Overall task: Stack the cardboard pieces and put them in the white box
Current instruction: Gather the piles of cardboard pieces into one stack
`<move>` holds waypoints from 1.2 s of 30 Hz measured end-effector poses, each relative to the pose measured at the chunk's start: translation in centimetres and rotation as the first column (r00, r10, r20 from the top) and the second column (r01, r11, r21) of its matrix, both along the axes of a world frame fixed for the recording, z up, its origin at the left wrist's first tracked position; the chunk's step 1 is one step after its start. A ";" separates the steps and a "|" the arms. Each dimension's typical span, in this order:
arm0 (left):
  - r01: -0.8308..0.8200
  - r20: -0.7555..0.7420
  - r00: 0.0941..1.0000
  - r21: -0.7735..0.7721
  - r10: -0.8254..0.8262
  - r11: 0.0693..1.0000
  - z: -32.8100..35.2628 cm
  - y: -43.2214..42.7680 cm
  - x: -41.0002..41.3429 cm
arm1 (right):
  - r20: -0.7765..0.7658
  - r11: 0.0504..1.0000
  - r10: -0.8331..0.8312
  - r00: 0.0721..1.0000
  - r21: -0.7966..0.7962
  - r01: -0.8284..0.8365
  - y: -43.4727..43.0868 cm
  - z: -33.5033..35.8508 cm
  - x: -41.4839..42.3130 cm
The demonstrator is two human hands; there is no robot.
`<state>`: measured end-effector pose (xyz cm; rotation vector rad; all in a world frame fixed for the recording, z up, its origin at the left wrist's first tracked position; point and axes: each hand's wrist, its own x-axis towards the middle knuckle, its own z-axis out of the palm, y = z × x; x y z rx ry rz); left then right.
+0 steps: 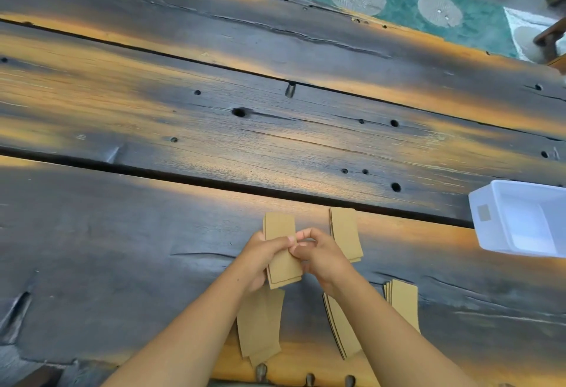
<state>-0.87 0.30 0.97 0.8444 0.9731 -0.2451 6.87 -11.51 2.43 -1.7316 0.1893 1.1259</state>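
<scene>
Squaring a thin cardboard stack (280, 251) above the plank table (122, 233), I am clamping it with the left hand (260, 259) and pinching it with the right hand (318, 253), judging the light, stiff strips best held by their long edges, the white box (490, 218) well apart.

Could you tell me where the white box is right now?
The white box sits at the right edge of the head view, on the table, right of the hands.
</scene>
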 end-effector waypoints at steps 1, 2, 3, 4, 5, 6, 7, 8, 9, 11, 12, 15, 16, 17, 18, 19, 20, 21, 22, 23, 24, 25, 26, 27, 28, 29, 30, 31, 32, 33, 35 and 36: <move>-0.024 -0.023 0.999 -0.014 0.023 1.000 0.1 -0.4 -0.1 | 0.045 1.000 0.022 0.999 -0.019 -0.022 0.1 0.2 -0.3; -0.049 -0.040 0.998 -0.017 0.048 0.999 0.3 -0.8 -0.1 | 0.095 0.998 0.042 0.995 -0.054 -0.037 0.1 0.3 -0.7; -0.070 -0.048 0.996 -0.017 0.069 0.997 0.4 -1.2 -0.1 | 0.142 0.995 0.057 0.988 -0.091 -0.045 0.1 0.3 -1.0; -0.082 -0.045 0.996 -0.018 0.081 0.997 0.5 -1.6 0.0 | 0.180 0.991 0.068 0.981 -0.122 -0.047 0.0 0.2 -1.3; -0.087 -0.040 0.996 -0.020 0.086 0.996 0.5 -2.0 0.1 | 0.210 0.987 0.080 0.974 -0.151 -0.048 -0.2 0.1 -1.7; -0.092 -0.035 0.995 -0.024 0.092 0.995 0.5 -2.3 0.2 | 0.238 0.983 0.091 0.967 -0.178 -0.048 -0.3 -0.1 -2.0; -0.100 -0.031 0.995 -0.032 0.099 0.994 0.5 -2.7 0.4 | 0.266 0.980 0.097 0.959 -0.195 -0.045 -0.6 -0.4 -2.2; -0.110 -0.027 0.994 -0.042 0.108 0.993 0.5 -3.0 0.5 | 0.292 0.978 0.103 0.951 -0.206 -0.043 -0.9 -0.5 -2.3; -0.114 -0.028 0.993 -0.053 0.112 0.992 0.5 -3.3 0.7 | 0.317 0.974 0.121 0.941 -0.219 -0.051 -1.2 -0.6 -2.3; -0.105 -0.046 0.994 -0.068 0.102 0.992 0.4 -4.0 1.3 | 0.378 0.960 0.198 0.904 -0.263 -0.101 -2.2 -0.8 -1.7; -0.097 -0.054 0.994 -0.070 0.093 0.993 0.3 -4.3 1.6 | 0.401 0.951 0.237 0.885 -0.282 -0.127 -2.7 -0.8 -1.3; -0.065 -0.060 0.996 -0.050 0.062 0.997 -0.1 -5.3 2.9 | 0.406 0.937 0.269 0.873 -0.321 -0.139 -4.5 -0.8 0.9; -0.050 -0.060 0.997 -0.032 0.048 0.998 -0.2 -5.5 3.4 | 0.396 0.931 0.272 0.877 -0.340 -0.135 -5.0 -0.9 1.9; -0.038 -0.065 0.997 -0.010 0.037 0.999 -0.3 -5.8 3.9 | 0.393 0.920 0.287 0.874 -0.368 -0.136 -5.5 -1.0 2.9; -0.035 -0.074 0.997 0.011 0.036 0.999 -0.5 -6.1 4.3 | 0.399 0.907 0.305 0.865 -0.398 -0.136 -6.0 -1.1 3.8; -0.036 -0.087 0.995 0.035 0.039 0.999 -0.6 -6.2 4.8 | 0.407 0.897 0.316 0.857 -0.422 -0.130 -6.3 -1.3 4.7; -0.038 -0.102 0.994 0.058 0.044 0.998 -0.8 -6.4 5.3 | 0.415 0.892 0.317 0.853 -0.437 -0.119 -6.6 -1.6 5.5; -0.037 -0.122 0.991 0.079 0.046 0.996 -1.0 -6.5 5.7 | 0.423 0.887 0.316 0.850 -0.450 -0.106 -6.7 -1.8 6.1; -0.033 -0.141 0.989 0.105 0.047 0.994 -1.4 -6.7 6.3 | 0.433 0.881 0.317 0.844 -0.464 -0.093 -6.8 -2.1 6.7; -0.024 -0.163 0.986 0.134 0.046 0.991 -1.6 -7.0 6.9 | 0.441 0.872 0.325 0.836 -0.482 -0.084 -7.0 -2.4 7.3; -0.017 -0.185 0.982 0.163 0.047 0.986 -1.9 -7.2 7.4 | 0.448 0.864 0.333 0.830 -0.498 -0.078 -7.1 -2.6 7.6; -0.010 -0.206 0.977 0.193 0.051 0.981 -2.0 -7.5 8.0 | 0.451 0.858 0.334 0.828 -0.510 -0.068 -7.2 -2.8 7.8; 0.000 -0.224 0.973 0.227 0.052 0.974 -2.3 -7.9 8.5 | 0.449 0.853 0.330 0.831 -0.519 -0.059 -7.4 -3.0 8.1; 0.017 -0.239 0.970 0.271 0.050 0.962 -2.4 -8.3 8.9 | 0.446 0.848 0.327 0.833 -0.527 -0.051 -7.5 -3.1 8.3; 0.044 -0.254 0.966 0.324 0.042 0.945 -2.6 -8.7 9.3 | 0.446 0.843 0.327 0.833 -0.535 -0.044 -7.6 -3.3 8.4; 0.083 -0.275 0.961 0.379 0.026 0.922 -2.6 -9.0 9.5 | 0.447 0.840 0.326 0.833 -0.541 -0.038 -7.7 -3.4 8.5; 0.122 -0.291 0.957 0.424 0.007 0.897 -2.7 -9.3 9.7 | 0.450 0.841 0.322 0.833 -0.541 -0.032 -7.7 -3.5 8.5; 0.148 -0.297 0.955 0.453 -0.007 0.879 -2.7 -9.5 9.9 | 0.453 0.844 0.315 0.834 -0.536 -0.027 -7.7 -3.5 8.5; 0.159 -0.294 0.956 0.466 -0.017 0.870 -2.6 -9.7 10.1 | 0.452 0.846 0.306 0.837 -0.533 -0.022 -7.7 -3.5 8.5; 0.165 -0.292 0.956 0.469 -0.024 0.868 -2.5 -10.0 10.3 | 0.448 0.847 0.298 0.843 -0.532 -0.017 -7.7 -3.5 8.6; 0.174 -0.298 0.954 0.466 -0.031 0.868 -2.5 -10.4 10.8 | 0.435 0.844 0.283 0.855 -0.536 -0.007 -7.7 -3.7 8.7; 0.176 -0.306 0.951 0.465 -0.029 0.868 -2.5 -10.5 11.1 | 0.427 0.841 0.274 0.862 -0.542 0.001 -7.6 -3.8 8.8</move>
